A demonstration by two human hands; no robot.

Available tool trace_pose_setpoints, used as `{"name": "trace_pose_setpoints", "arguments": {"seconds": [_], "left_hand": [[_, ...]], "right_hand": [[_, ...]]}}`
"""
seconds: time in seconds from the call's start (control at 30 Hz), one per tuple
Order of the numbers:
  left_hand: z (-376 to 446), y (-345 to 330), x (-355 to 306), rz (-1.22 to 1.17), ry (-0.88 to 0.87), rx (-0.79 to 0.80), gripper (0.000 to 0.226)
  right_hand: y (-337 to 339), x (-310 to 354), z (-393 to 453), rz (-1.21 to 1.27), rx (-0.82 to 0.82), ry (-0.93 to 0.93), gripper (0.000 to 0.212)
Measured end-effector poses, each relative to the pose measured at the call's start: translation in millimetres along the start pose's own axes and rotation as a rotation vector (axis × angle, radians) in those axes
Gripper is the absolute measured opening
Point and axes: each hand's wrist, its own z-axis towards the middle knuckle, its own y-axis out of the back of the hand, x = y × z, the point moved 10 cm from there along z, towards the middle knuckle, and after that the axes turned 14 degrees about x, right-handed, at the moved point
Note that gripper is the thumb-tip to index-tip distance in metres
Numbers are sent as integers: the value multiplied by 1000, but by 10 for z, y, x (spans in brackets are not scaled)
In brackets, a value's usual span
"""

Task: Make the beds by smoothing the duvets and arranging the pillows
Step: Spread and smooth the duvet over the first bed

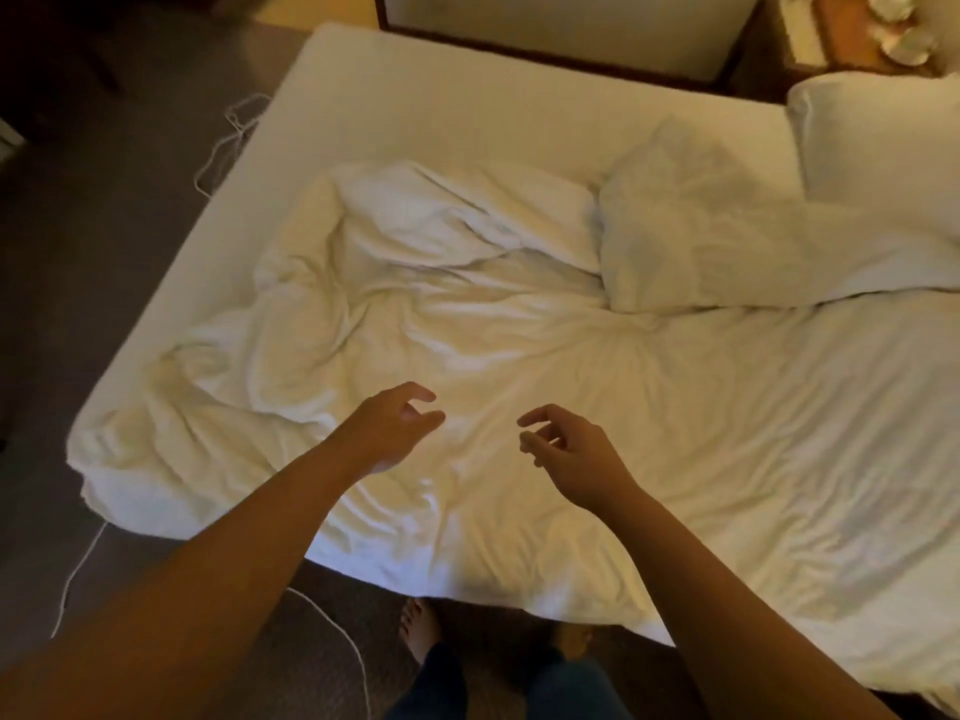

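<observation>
Head view, straight down onto the bed [363, 101]. Duvet [467, 356] sprawled white and rumpled across the mattress, bunched into thick folds toward the bed's far-left part, flatter toward its right side, near edge spilling over the bed's front. Bare strip of sheet showing along the bed's far and left edges, beyond the duvet. Crumpled pillow [727, 241] lying on the duvet's far-right part, a second, plumper pillow [878, 132] just behind it at the bed's far-right corner.

Both arms reaching out over the duvet's near middle. Left hand [395, 428] hovering above the cloth, fingers loosely curled and spread, grip holding nothing. Right hand [571, 454] just beside it, well apart from either pillow, fingers likewise relaxed and half-curled, grip empty; contact with the duvet not clear for either hand.

Below the bed's front edge: bare foot [418, 626] and dark trouser legs on the carpet. White cord [218, 148] trailing over the floor along the bed's left side. Dark-framed pale panel [561, 23] standing behind the bed's far edge, wooden nightstand [852, 28] past the plump pillow with pale round objects on top, too blurred to name.
</observation>
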Motion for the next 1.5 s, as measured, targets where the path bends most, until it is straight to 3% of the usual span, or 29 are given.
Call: {"name": "trace_pose_setpoints", "arguments": {"seconds": [0.07,0.17,0.53,0.83,1.13,1.5], "left_hand": [[-348,354,-202,-91,-58,-67,37],[-806,703,-504,-190,-119,-138,7],[-1672,1091,-752,-242,-205,-402,14],[-2122,1397,-517,-266,-178,-507,15],[-2323,2248,39,-320,-223,-548,21],[-2654,3785,1256,-212,-268,-431,25]], "right_hand": [[95,394,-177,69,-33,49,9],[221,822,-395,183,-54,106,11],[360,1419,-551,214,50,199,12],[210,1714,-441,278,32,246,13],[-568,2267,-34,287,-5,275,13],[-2180,3149,286,369,-186,256,14]]}}
